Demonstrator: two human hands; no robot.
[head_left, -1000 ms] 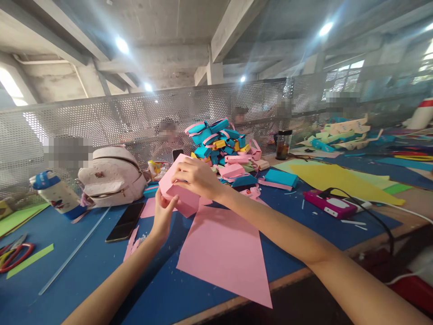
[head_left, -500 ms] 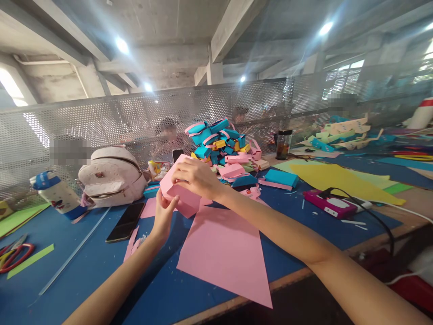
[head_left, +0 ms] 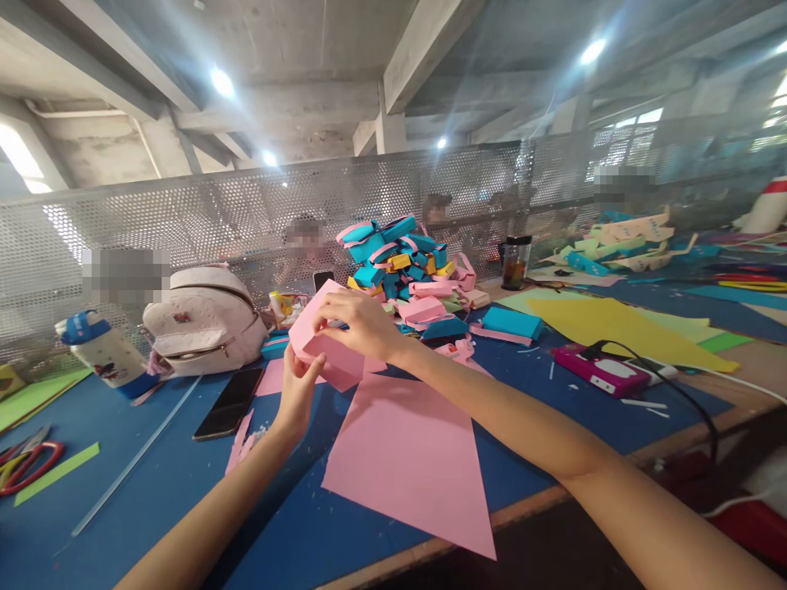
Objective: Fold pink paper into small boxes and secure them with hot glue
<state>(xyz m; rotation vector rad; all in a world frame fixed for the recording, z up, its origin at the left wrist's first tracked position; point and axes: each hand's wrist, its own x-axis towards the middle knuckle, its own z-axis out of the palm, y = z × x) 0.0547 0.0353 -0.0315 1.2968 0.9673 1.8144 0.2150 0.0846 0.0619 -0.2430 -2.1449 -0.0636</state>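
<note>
Box of pink paper (head_left: 337, 365), left hand (head_left: 298, 392) and right hand (head_left: 360, 321) both clamped on it, barely shifted since before.

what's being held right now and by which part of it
Folded pink paper: the left grip holds its lower left part, the right grip its upper right part.

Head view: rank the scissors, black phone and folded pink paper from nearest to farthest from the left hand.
1. Folded pink paper: held in the left hand.
2. Black phone: lying left of that hand.
3. Scissors: at the picture's left edge.
</note>
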